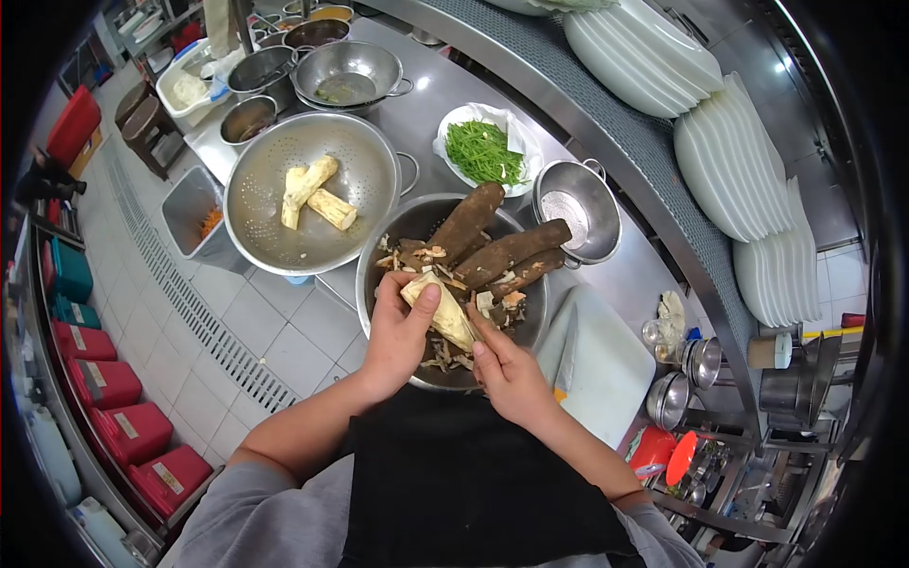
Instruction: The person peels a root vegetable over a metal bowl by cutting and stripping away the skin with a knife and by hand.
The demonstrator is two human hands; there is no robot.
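My left hand [399,327] is wrapped around the upper end of a peeled, pale yellow root [438,310], tilted above a large metal bowl [538,327]. My right hand [509,367] is closed at the root's lower end, around a thin-bladed peeling tool that its fingers mostly hide. Unpeeled brown roots [516,254] lie in the bowl among peel scraps [445,355]. To the left, a big perforated colander [256,213] holds pale peeled root pieces [310,192].
A white cutting board [606,364] with a knife [566,355] on it lies at right. Behind the bowl are shredded greens [485,151] and a small metal pot [579,213]. White plates [729,156] stack on the overhanging shelf [606,128]. A grey bin [194,213] stands left.
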